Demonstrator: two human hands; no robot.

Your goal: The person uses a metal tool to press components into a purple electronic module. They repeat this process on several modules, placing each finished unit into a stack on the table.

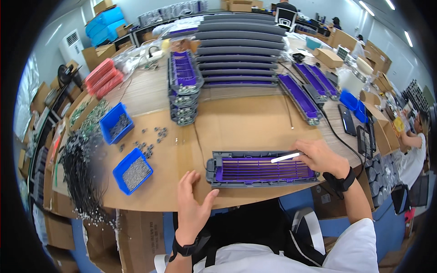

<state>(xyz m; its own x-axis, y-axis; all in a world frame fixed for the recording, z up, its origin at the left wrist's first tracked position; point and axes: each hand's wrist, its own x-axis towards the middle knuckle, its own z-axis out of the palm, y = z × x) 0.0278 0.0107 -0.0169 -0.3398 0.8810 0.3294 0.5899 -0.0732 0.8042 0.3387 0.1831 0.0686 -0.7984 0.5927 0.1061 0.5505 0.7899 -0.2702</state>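
Observation:
A long grey plastic housing with a purple slatted insert (268, 173) lies lengthwise on the brown cardboard sheet (241, 120) in front of me. My right hand (318, 157) is over its right end, fingers pinched round a slim white strip (283, 158). The strip points left, above the slats; its exact kind cannot be made out. My left hand (193, 204) is by the housing's left end, with thumb and fingers apart and nothing in it. A dark cable (199, 144) runs from that end toward a stack of smaller purple-lined housings (184, 98).
Tall stacked grey housings (241, 48) stand at the back. Two blue bins (119, 178) of small parts, loose grommet-like pieces (148, 149) and bundled black wires (82, 159) are at left. Purple-lined pieces (298, 98) and a phone (347, 119) lie right. A co-worker (414, 141) is far right.

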